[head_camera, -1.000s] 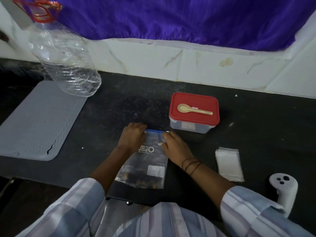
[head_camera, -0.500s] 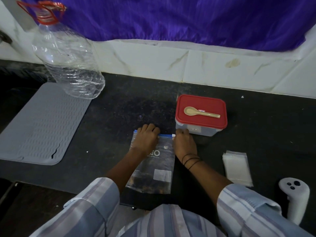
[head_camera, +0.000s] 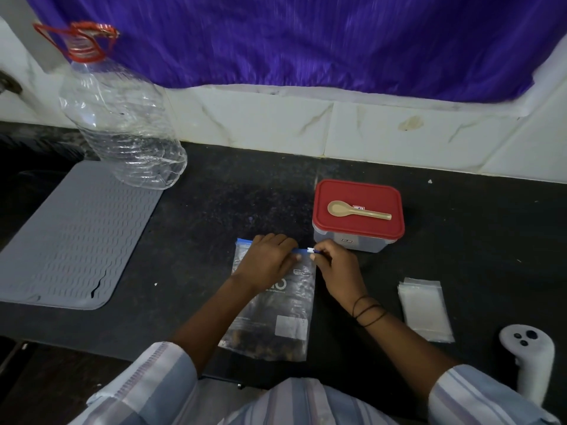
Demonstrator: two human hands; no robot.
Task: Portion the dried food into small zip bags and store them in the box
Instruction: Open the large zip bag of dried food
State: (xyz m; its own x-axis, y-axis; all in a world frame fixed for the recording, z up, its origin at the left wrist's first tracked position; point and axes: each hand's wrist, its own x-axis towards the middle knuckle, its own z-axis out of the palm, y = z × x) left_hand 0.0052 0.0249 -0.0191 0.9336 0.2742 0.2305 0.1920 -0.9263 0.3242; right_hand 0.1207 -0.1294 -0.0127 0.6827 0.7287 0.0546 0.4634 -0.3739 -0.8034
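Since half a second ago: right hand (head_camera: 333, 265) off the flat press on the bag's right top corner, now pinching the white slider (head_camera: 310, 250) on the blue zip strip. Left hand (head_camera: 270, 260) much as before, laid flat with fingers together over the upper part of the large zip bag (head_camera: 276, 314), pressing it to the black counter (head_camera: 214, 210).

Bag lying flat, long axis running near to far, zip end pointing far toward the wall, dark dried food (head_camera: 264, 345) gathered at the near end by the counter edge. Slider at the bag's far right corner, right at the thumb and forefinger tips; left fingertips just left of it on the strip.

Box (head_camera: 357, 240) with red lid (head_camera: 357, 207) just beyond the right hand, slightly right, lid on, beige spoon (head_camera: 357, 210) resting across it. Stack of small zip bags (head_camera: 425, 311) to the right of the right forearm, apart from it.
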